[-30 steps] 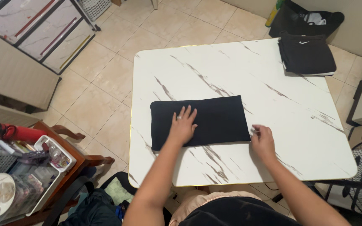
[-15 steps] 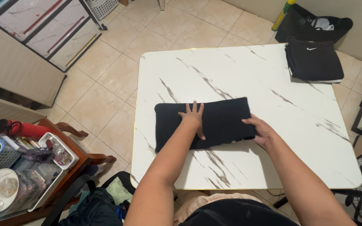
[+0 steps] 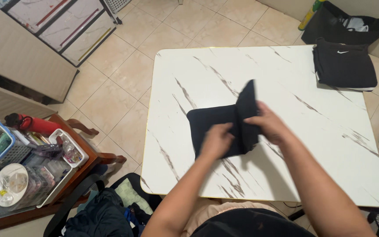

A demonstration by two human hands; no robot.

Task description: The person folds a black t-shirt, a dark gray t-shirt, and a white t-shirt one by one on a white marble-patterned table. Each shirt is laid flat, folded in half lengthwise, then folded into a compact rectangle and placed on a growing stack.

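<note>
**Both hands on a black folded cloth at the table's near middle**

The right hand (image 3: 269, 126) is closed on one end of the black cloth (image 3: 211, 127), which stands lifted above the flat part. The left hand (image 3: 216, 140) rests on the flat part, just beside that grip; its fingers are blurred. Nothing stands between them. Well beyond the grip, a second folded black garment (image 3: 345, 66) lies on the marble table (image 3: 312, 145). A cluttered wooden side table (image 3: 80, 169) stands far left.
</note>
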